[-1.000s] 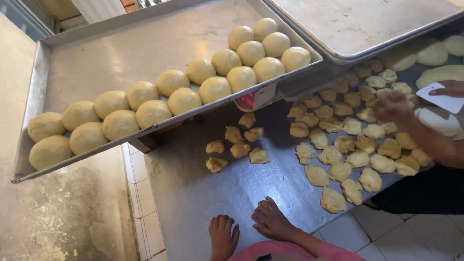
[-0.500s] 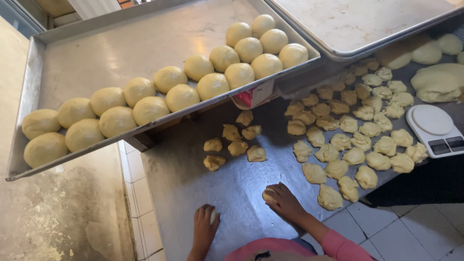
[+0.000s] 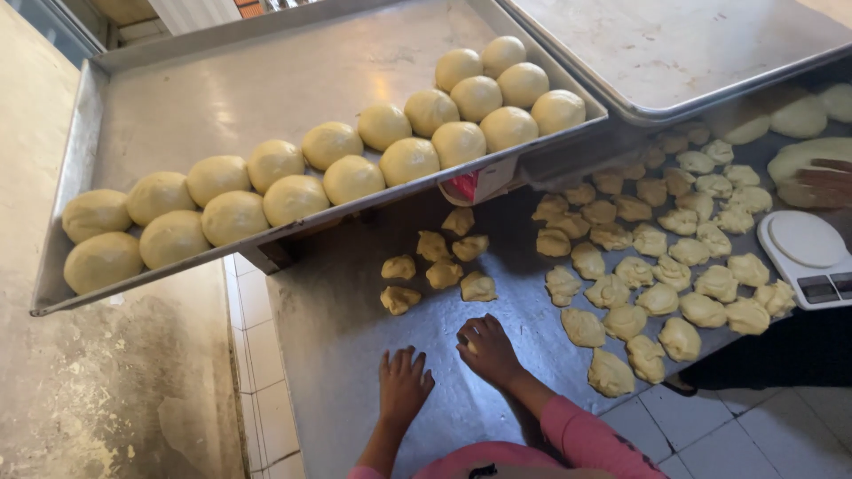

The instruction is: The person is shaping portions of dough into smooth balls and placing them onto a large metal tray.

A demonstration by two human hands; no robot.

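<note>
At the near edge of the grey steel table (image 3: 337, 355), the right hand (image 3: 486, 349) cups closed over a small pale dough piece (image 3: 470, 348); rolling well means steady circular pressure. The left hand (image 3: 404, 383) lies open, flat beside it.

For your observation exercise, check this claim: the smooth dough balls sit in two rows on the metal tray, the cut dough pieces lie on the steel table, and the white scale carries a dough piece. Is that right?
Not quite. The head view shows the scale bare, with no dough on it. The rest holds: the dough balls sit in two rows on the tray, and the dough pieces lie on the table.
</note>
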